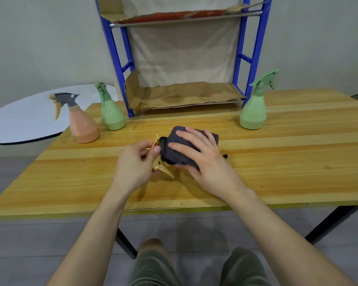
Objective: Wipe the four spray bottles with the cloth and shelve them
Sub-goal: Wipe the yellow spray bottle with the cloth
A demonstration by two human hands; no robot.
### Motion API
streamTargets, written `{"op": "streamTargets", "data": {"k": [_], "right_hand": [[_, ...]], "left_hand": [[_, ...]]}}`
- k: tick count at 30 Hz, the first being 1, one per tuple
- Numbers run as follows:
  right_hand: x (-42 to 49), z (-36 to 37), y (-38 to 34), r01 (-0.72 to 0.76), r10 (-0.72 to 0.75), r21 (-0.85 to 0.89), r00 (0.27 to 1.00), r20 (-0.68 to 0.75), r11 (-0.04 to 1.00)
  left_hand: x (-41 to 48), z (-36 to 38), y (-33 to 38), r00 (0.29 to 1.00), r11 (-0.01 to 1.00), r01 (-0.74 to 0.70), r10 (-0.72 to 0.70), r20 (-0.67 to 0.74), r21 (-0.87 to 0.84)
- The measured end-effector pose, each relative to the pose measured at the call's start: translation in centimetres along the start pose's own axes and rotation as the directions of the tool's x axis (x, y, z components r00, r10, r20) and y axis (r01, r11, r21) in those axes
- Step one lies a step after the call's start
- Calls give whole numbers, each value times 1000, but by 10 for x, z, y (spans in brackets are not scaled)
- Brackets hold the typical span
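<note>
Pale wall behind, blue metal shelf rack point(239, 58) lined with brown cardboard at the back of the wooden plank counter point(298, 162), its shelves bare of bottles. Mid-counter, lying on its side with long axis left to right: black spray bottle with yellow trigger head point(160, 168), trigger end gripped by left hand point(135, 164), body wrapped in dark grey cloth point(175, 145) under clasping right hand point(203, 159). Waiting upright: peach plastic spray bottle point(84, 125) and green one point(112, 112) far left, second green one point(253, 110) far right.

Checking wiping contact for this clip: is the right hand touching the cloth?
Touching. The head view shows the right hand spread flat on the grey cloth, fingers pressed into it, wrapping it over the bottle the left hand holds.
</note>
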State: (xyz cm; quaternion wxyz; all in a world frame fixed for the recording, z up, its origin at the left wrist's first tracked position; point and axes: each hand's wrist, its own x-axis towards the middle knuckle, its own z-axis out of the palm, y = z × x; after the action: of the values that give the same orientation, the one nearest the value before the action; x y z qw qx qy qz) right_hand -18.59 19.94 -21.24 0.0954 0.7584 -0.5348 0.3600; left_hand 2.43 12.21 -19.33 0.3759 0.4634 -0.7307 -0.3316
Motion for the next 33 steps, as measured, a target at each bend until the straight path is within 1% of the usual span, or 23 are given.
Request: {"op": "streamTargets", "data": {"k": [1, 3, 4, 6, 8, 9, 10, 11, 12, 13, 14, 16, 18, 19, 21, 24, 25, 26, 27, 28, 29, 31, 33], "right_hand": [[-4, -3, 7, -87, 87, 49, 996, -12, 995], [-14, -10, 24, -308, 322, 198, 946, -45, 931], [-16, -16, 32, -394, 409, 220, 912, -26, 892], [-12, -27, 39, -478, 484, 162, 875, 4, 863], [-2, -33, 33, -440, 456, 152, 885, -97, 885], [2, -33, 25, -381, 400, 143, 906, -139, 913], [5, -30, 17, -294, 307, 108, 943, -128, 950], [5, -26, 11, -195, 200, 69, 977, -77, 978], [2, -18, 7, -130, 131, 55, 991, -11, 990], [-2, -12, 6, -119, 118, 63, 993, 23, 991], [-6, -10, 9, -159, 158, 96, 987, 17, 983], [-8, -16, 19, -304, 312, 170, 950, -19, 937], [-10, -28, 33, -465, 467, 152, 884, 27, 872], [-12, -33, 40, -514, 510, 117, 858, 63, 850], [-18, -38, 49, -531, 524, 96, 847, 90, 842], [-26, -35, 47, -514, 507, 136, 858, 85, 847], [-28, -31, 47, -510, 503, 136, 860, 87, 849], [-29, -28, 47, -512, 504, 136, 859, 89, 848], [-30, -27, 48, -516, 508, 141, 857, 88, 845], [-29, -27, 49, -519, 512, 147, 855, 86, 842], [-29, -27, 49, -520, 513, 151, 854, 84, 841], [-28, -25, 49, -514, 508, 153, 857, 83, 844], [-29, -23, 49, -509, 501, 158, 861, 91, 846]], "left_hand": [[0, -3, -1, 1000, 1000, 20, -20, 1, -18], [-1, -12, -4, 999, 997, 47, -47, -14, -57], [0, -16, -5, 998, 997, 53, -55, -28, -64], [3, -18, -5, 997, 997, 60, -62, -50, -47], [5, -16, 0, 996, 997, 66, -68, -55, -36], [5, -13, 2, 996, 997, 70, -72, -43, -44], [5, -11, 4, 997, 996, 76, -78, -18, -55], [4, -9, 5, 996, 994, 89, -89, 6, -67], [3, -8, 6, 994, 991, 107, -106, 23, -85], [3, -8, 7, 992, 986, 126, -123, 34, -107], [2, -9, 9, 990, 981, 141, -137, 42, -129], [-1, -11, 14, 988, 975, 155, -149, 44, -162], [-2, -14, 21, 993, 982, 120, -118, 19, -148], [0, -15, 26, 997, 987, 82, -81, 11, -136], [4, -20, 36, 999, 984, 28, -21, 41, -173], [11, -29, 45, 981, 932, 46, 26, 193, -359], [13, -32, 45, 970, 933, 36, 53, 238, -357], [15, -33, 44, 959, 956, -15, 97, 268, -294], [17, -34, 41, 945, 979, -92, 144, 294, -183], [19, -33, 40, 928, 985, -158, 172, 330, -70], [20, -31, 40, 912, 981, -192, 180, 368, -4], [23, -24, 41, 900, 983, -184, 177, 398, -21], [25, -14, 42, 913, 981, -186, 195, 358, -60]]}}
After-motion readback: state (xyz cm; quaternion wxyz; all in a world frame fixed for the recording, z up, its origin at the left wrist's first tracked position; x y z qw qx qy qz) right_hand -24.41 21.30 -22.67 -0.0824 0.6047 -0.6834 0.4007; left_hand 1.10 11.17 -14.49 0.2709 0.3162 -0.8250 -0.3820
